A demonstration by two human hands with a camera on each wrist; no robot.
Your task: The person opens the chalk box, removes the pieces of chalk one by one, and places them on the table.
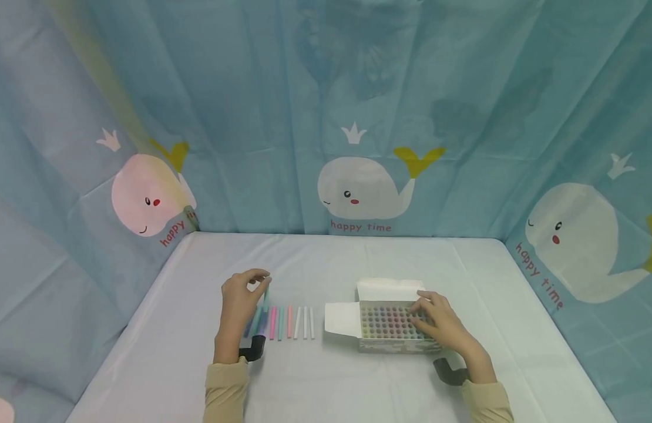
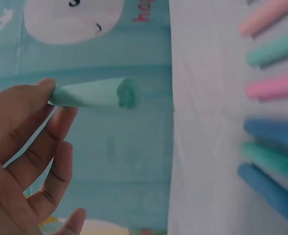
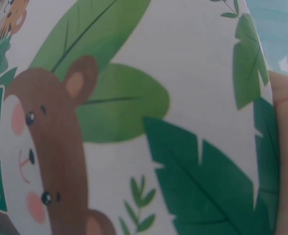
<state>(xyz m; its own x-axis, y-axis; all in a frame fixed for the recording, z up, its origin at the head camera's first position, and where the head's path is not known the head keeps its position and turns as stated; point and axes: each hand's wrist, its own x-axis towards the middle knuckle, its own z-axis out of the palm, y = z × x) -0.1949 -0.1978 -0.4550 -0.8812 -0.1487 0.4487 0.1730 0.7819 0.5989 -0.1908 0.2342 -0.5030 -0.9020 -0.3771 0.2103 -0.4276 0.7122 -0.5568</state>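
Observation:
My left hand (image 1: 241, 301) pinches a light green chalk stick (image 2: 92, 93) between thumb and fingertips, above a row of chalks. In the left wrist view its rough end faces away from the hand. My right hand (image 1: 443, 322) lies over the right side of an opened chalk box (image 1: 397, 346), its bent fingers at the chalk ends (image 1: 386, 322). The right wrist view is filled by the box's printed panel (image 3: 202, 63), with a bear and leaves; a strip of hand shows at its edge. Whether those fingers grip a chalk is hidden.
Between the left hand and the box, a row of loose chalks includes a pink stick (image 1: 272, 323), a coral stick (image 1: 289, 321) and white sticks (image 1: 305, 323). A box flap (image 1: 342, 319) sticks out leftward, and another flap (image 1: 390, 290) stands behind. A whale-print curtain (image 1: 284, 117) surrounds the white table (image 1: 315, 388).

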